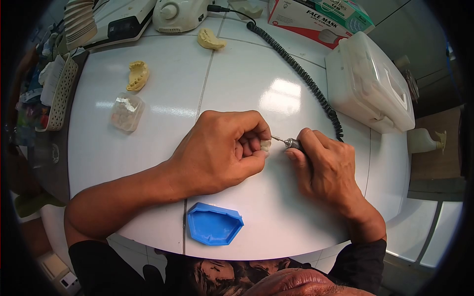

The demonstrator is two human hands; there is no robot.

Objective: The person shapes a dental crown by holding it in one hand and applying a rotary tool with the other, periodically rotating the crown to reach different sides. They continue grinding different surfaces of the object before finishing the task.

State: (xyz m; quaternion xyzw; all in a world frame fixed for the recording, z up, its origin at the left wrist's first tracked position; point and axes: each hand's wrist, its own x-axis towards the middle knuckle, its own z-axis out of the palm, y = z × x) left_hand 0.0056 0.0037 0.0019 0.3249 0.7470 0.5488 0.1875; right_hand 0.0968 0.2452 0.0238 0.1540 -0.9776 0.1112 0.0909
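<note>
My left hand (222, 150) is closed on a small whitish tooth-like piece (265, 146), pinched between thumb and fingers at the middle of the white table. My right hand (326, 165) grips a dark rotary handpiece (295, 144) to the right of it. The handpiece's thin metal bur (277, 138) points left and reaches the top of the whitish piece; whether they touch is too small to tell. Below my left hand, near the table's front edge, lies a blue mold-like tray (215, 224).
Yellow dental casts (138, 75) (211, 39) and a clear plastic box (127, 112) lie beyond my left hand. A coiled black cord (307, 74) runs from the white control unit (180, 15). A white case (369, 84) and a mask box (316, 22) stand at the right.
</note>
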